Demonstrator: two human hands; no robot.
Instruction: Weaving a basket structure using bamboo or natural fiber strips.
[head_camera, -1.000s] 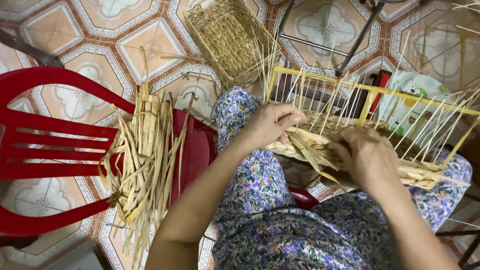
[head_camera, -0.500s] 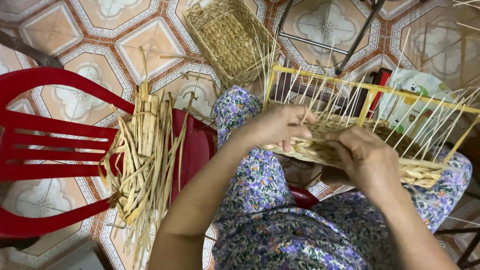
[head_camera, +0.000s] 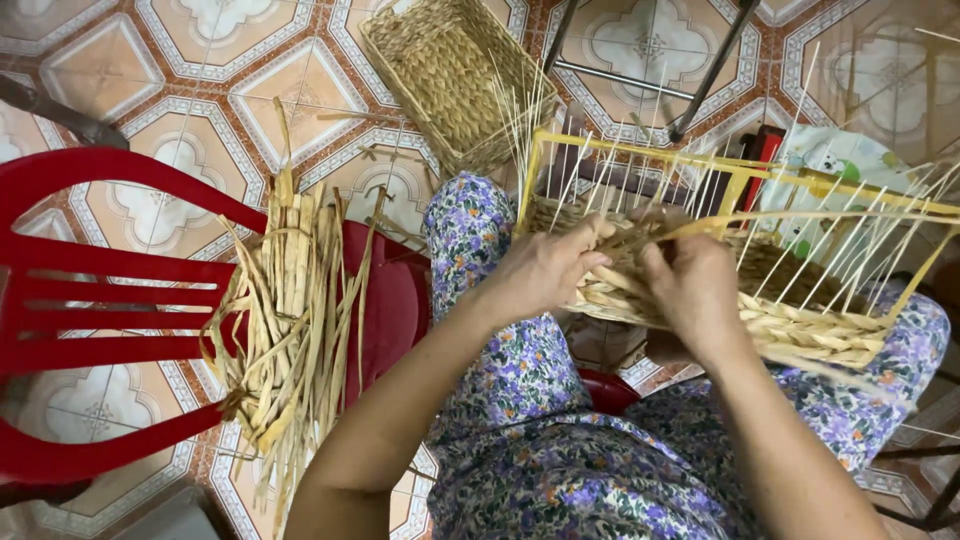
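Both hands grip half-woven basket.

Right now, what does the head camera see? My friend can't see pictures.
Two hands, left hand and right hand, weave straw strands into a half-made basket on a yellow frame over the lap. A red chair holds loose straw; a finished basket lies on the tiled floor.

patterned orange floor tiles, a red plastic chair at left.
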